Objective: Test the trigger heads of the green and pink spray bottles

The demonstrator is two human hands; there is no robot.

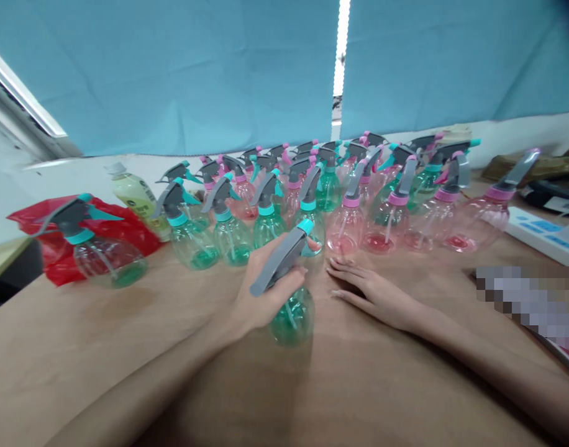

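Note:
My left hand point(270, 288) is wrapped round the neck of a green spray bottle point(292, 320) with a grey trigger head and teal nozzle, near the middle of the table. Flat on the tabletop to its right rests my right hand point(366, 288), fingers stretched and holding nothing. Just beyond those fingertips stands a pink spray bottle point(344, 230) with a pink collar. Behind my left hand is a row of green spray bottles, among them one point(232, 239) at left and one point(268, 226) partly hidden by the hand.
Several more pink and green spray bottles point(328, 186) crowd the back. At left, one green bottle point(110, 257) stands before a red plastic bag point(145, 226) and a drink bottle point(135, 195). A white-blue box point(545, 233) and black coil point(557, 189) lie right, near a blurred-out item point(527, 304).

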